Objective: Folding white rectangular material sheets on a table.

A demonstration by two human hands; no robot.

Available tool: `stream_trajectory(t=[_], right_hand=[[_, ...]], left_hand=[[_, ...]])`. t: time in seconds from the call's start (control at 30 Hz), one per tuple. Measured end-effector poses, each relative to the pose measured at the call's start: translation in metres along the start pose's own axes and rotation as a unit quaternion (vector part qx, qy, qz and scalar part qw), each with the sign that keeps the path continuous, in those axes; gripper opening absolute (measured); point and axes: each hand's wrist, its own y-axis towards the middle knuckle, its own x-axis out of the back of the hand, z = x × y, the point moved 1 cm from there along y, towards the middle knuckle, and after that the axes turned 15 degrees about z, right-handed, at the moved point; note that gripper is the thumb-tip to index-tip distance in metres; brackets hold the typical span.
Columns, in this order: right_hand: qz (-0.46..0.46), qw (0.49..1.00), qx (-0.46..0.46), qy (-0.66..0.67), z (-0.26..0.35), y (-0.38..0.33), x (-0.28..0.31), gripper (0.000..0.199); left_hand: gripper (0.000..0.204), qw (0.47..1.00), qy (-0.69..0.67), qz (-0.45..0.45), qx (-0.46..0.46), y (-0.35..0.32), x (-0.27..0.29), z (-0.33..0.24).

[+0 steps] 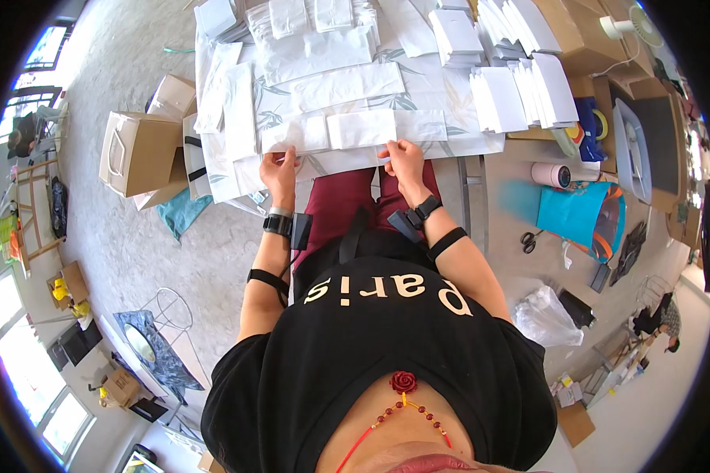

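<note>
Along the near edge of the table lies a long, thin white bag (422,124), flat and slightly see-through. Two shorter flat white pieces lie over it side by side, a left piece (296,135) and a middle piece (361,128). My left hand (280,171) is closed, thumb and fingertips pinching at the lower edge of the left piece. At the lower right corner of the middle piece, my right hand (405,161) has its fingers curled and pinched on the edge. Whether either pinch also catches the layer beneath is too small to tell.
More white bags (347,85) lie farther back on the leaf-patterned tablecloth (434,91). Stacks of folded white paper (499,98) stand at the right. Cardboard boxes (138,154) sit left of the table. Scissors (529,241) and a blue bag (572,214) lie at the right.
</note>
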Motion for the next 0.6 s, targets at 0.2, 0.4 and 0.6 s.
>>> stream_trajectory(t=[0.2, 0.4, 0.6], right_hand=[[-0.018, 1.0, -0.008, -0.006, 0.002, -0.003, 0.004, 0.024], [-0.155, 0.914, 0.148, -0.344, 0.0, 0.007, 0.052, 0.031], [-0.192, 0.875, 0.194, -0.399, 0.018, 0.005, 0.08, 0.021]], left_hand=[[0.032, 0.999, -0.041, -0.009, 0.02, -0.012, 0.008, 0.005], [0.036, 0.994, -0.083, -0.007, 0.065, -0.014, 0.001, -0.004], [0.034, 0.996, -0.074, -0.026, 0.039, -0.012, 0.004, 0.007]])
